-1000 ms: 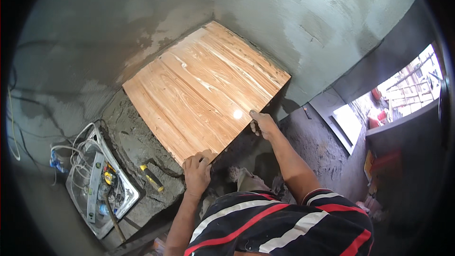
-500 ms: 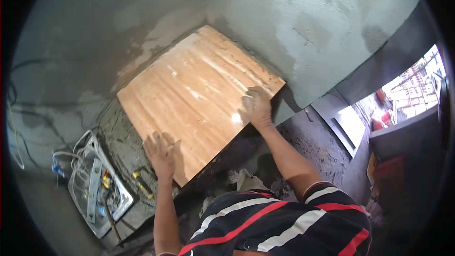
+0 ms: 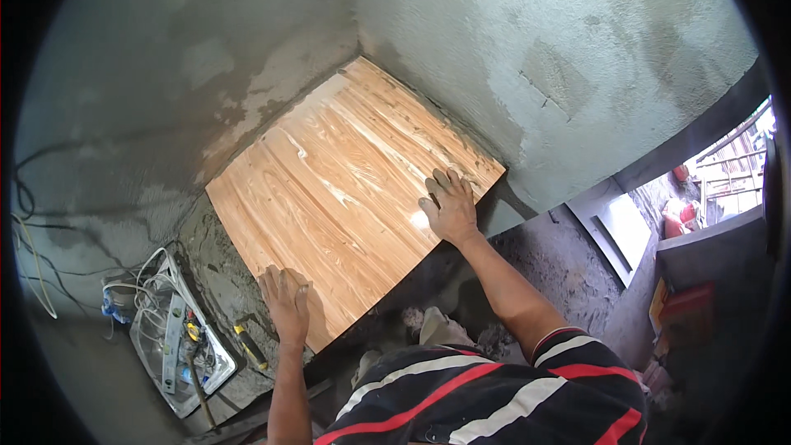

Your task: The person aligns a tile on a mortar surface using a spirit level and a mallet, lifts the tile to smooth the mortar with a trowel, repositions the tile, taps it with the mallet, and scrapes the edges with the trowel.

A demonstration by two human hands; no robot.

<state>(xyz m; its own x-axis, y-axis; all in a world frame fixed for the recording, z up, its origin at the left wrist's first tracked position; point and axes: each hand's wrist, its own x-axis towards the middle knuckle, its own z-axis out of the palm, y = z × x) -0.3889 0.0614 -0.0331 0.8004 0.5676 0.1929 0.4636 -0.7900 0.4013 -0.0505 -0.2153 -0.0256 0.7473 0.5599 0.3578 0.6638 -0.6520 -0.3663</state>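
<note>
A large square tile (image 3: 329,198) with an orange-brown wood-grain face lies in the corner between two grey walls, on a bed of wet mortar (image 3: 216,249). My left hand (image 3: 286,305) rests on the tile's near left edge, fingers stretched out over its surface. At the right edge, my right hand (image 3: 451,208) lies on the tile with its fingers spread. Both palms face down, and neither hand grips anything. Smears of mortar mark the tile's far right side.
Left of the tile stands a pale tray (image 3: 216,379) holding a spirit level (image 3: 172,342), cables and tools. A yellow-and-black tool handle (image 3: 250,348) lies on the mortar beside it. A white panel (image 3: 618,235) lies at the right, near a bright opening.
The whole view has shifted, so the tile and my hands appear lower in the picture. Both hands stay on the same parts of the tile.
</note>
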